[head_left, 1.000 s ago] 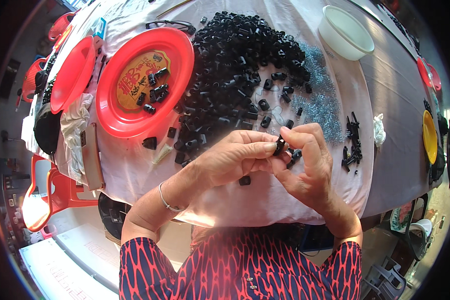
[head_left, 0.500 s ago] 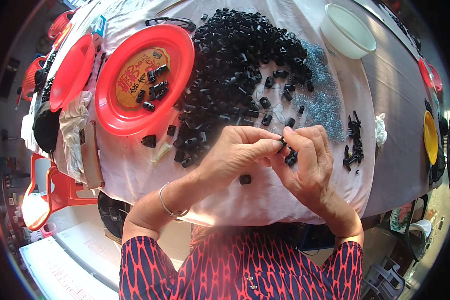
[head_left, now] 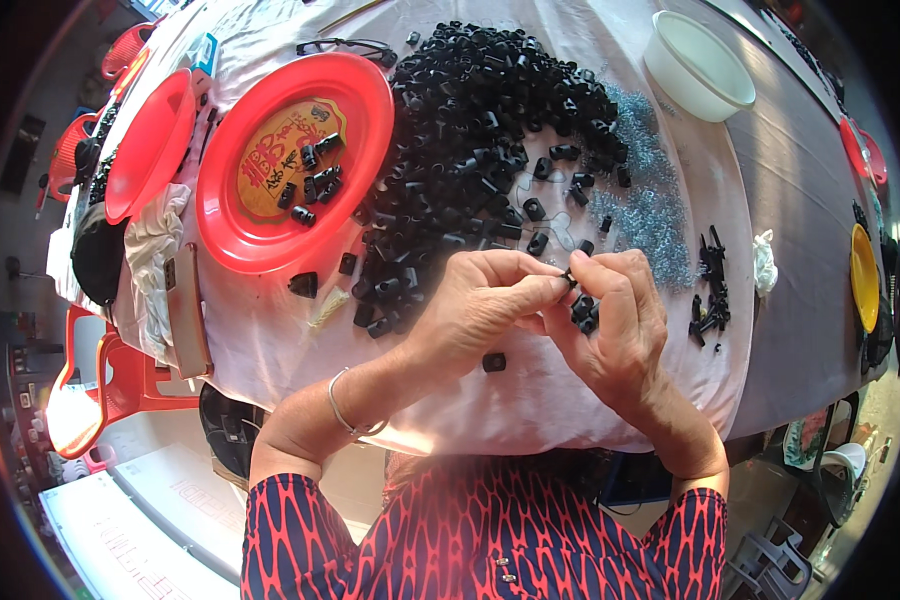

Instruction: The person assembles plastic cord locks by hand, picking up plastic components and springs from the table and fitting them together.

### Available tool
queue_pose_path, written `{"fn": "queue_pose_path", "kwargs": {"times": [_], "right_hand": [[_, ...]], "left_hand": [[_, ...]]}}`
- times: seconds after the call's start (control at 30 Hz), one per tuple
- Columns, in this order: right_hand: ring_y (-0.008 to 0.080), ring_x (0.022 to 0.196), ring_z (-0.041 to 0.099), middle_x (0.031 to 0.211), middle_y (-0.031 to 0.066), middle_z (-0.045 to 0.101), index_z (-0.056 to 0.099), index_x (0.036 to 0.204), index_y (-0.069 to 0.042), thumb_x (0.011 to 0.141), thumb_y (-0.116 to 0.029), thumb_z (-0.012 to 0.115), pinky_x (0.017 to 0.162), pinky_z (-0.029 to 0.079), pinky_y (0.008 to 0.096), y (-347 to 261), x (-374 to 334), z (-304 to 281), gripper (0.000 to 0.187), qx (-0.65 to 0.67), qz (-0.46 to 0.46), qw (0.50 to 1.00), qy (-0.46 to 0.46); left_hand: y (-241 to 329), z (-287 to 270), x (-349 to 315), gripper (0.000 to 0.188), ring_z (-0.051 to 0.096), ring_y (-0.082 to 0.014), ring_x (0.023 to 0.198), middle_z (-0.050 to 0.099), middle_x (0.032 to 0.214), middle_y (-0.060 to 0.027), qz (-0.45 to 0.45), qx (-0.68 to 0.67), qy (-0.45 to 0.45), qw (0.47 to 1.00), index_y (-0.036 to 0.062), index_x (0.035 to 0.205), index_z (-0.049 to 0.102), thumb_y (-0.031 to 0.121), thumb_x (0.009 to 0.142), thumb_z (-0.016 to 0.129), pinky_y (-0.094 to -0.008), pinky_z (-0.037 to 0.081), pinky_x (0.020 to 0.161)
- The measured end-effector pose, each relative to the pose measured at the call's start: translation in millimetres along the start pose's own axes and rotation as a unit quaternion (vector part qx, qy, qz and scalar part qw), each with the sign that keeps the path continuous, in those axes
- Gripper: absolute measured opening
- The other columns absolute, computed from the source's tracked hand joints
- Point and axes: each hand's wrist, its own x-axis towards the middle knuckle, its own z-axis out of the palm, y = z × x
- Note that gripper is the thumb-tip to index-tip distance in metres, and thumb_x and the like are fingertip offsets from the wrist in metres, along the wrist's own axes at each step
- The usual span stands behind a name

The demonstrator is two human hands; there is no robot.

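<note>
My left hand (head_left: pixel 485 305) and my right hand (head_left: pixel 620 325) meet above the near side of the cloth. Between the thumbs and forefingers of both is a small black plastic part (head_left: pixel 569 279), mostly covered by the fingertips. More black pieces (head_left: pixel 584 313) show under the curled fingers of the right hand; whether it grips them I cannot tell. Just beyond lies a large heap of short black tubular fittings (head_left: pixel 470 130). Small silvery metal springs or clips (head_left: pixel 650 200) spread along its right side. One loose fitting (head_left: pixel 494 362) sits below my left hand.
A red plate (head_left: pixel 220 215) with several black fittings stands left of the heap. Thin black pins (head_left: pixel 711 280) lie at right, near a crumpled white wrapper (head_left: pixel 764 262). Further back are a translucent tub (head_left: pixel 700 65) and eyeglasses (head_left: pixel 348 46). A phone (head_left: pixel 183 310) rests near the left edge.
The whole view has shifted slightly, so the table things appear a little lower and further right. Both hands keep the same pinch on the small part, with hardly any finger movement.
</note>
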Motion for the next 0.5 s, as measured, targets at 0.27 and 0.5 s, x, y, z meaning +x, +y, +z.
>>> {"fn": "queue_pose_path", "kwargs": {"times": [0.27,0.5], "right_hand": [[0.0245,0.067,0.054,0.081,0.0134,0.054,0.055,0.098,0.008,0.062,0.003,0.072,0.055,0.046,0.0313,2.9,-2.5,1.5,0.04,-0.003,-0.024,1.0,0.006],[0.0266,0.068,0.055,0.082,0.0146,0.054,0.055,0.098,0.009,0.065,0.0,0.069,0.057,0.047,0.0337,3.5,-7.4,5.1,0.037,0.014,-0.009,1.0,-0.011]], "left_hand": [[3.2,3.6,-1.2,0.018,0.061,-0.0092,0.073,0.066,0.082,-0.0056,0.007,0.007,-0.002,1.0,-0.0011,0.091,0.065,0.015,0.085,0.063,-0.0229,0.05,0.063],[4.8,10.9,-0.2,0.016,0.059,-0.0084,0.066,0.064,0.077,-0.0051,-0.007,0.022,0.045,0.999,-0.0018,0.081,0.062,0.014,0.083,0.062,-0.0222,0.05,0.06]]}}
